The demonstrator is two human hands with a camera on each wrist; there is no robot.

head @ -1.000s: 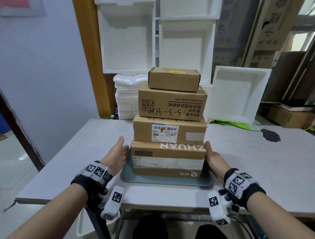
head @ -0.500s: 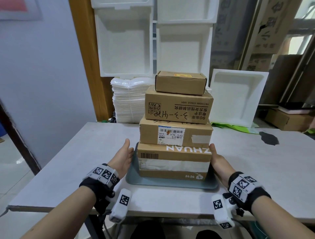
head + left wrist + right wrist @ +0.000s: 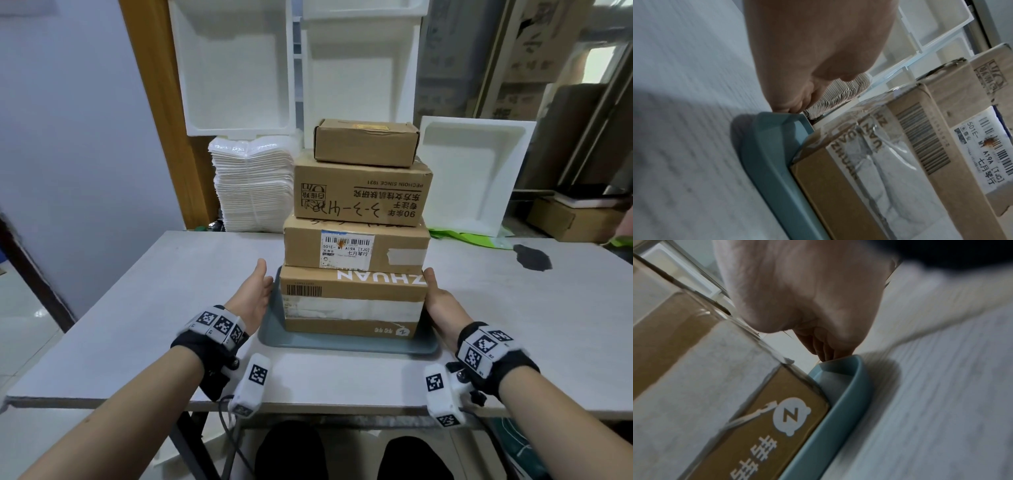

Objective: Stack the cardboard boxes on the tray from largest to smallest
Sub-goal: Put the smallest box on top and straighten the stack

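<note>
Several cardboard boxes stand stacked on the blue-grey tray [image 3: 342, 344] on the table. The largest box [image 3: 352, 308] is at the bottom, a labelled box [image 3: 356, 246] lies on it, then a printed box [image 3: 359, 192], and the smallest box [image 3: 364, 142] is on top. My left hand [image 3: 255, 296] holds the tray's left side with the thumb up; in the left wrist view its fingers [image 3: 789, 105] meet the tray rim [image 3: 772, 162]. My right hand [image 3: 440, 301] holds the right side, thumb by the bottom box's corner, and its fingers [image 3: 824, 350] reach behind the rim [image 3: 849, 394].
The grey table [image 3: 137, 325] extends to both sides, with a dark stain [image 3: 532, 257] at the back right. Behind it are a pile of white padded bags [image 3: 253, 192], white foam trays [image 3: 236, 65] [image 3: 476, 171] and a cardboard box [image 3: 575, 219].
The tray with its stack and both hands now lies a little farther from the table's front edge. The hands keep their places on the tray's sides.
</note>
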